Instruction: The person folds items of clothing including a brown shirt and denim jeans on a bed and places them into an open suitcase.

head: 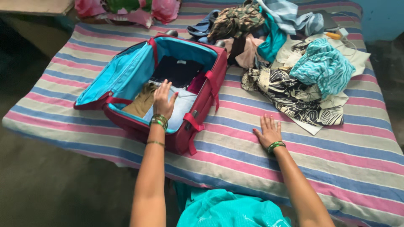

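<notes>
Head view: I see my left hand (163, 100) flat on folded pale-blue cloth (179, 108) inside the open maroon fabric suitcase (206, 96), my right hand (267, 132) spread on the striped bedsheet (294, 155); a heap of loose clothes (290, 63) lies upper right.

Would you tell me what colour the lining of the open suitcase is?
The suitcase lining is bright turquoise blue, against a dark red shell; the head view shows it.

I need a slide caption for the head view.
Left hand presses folded clothes inside red suitcase.
</notes>
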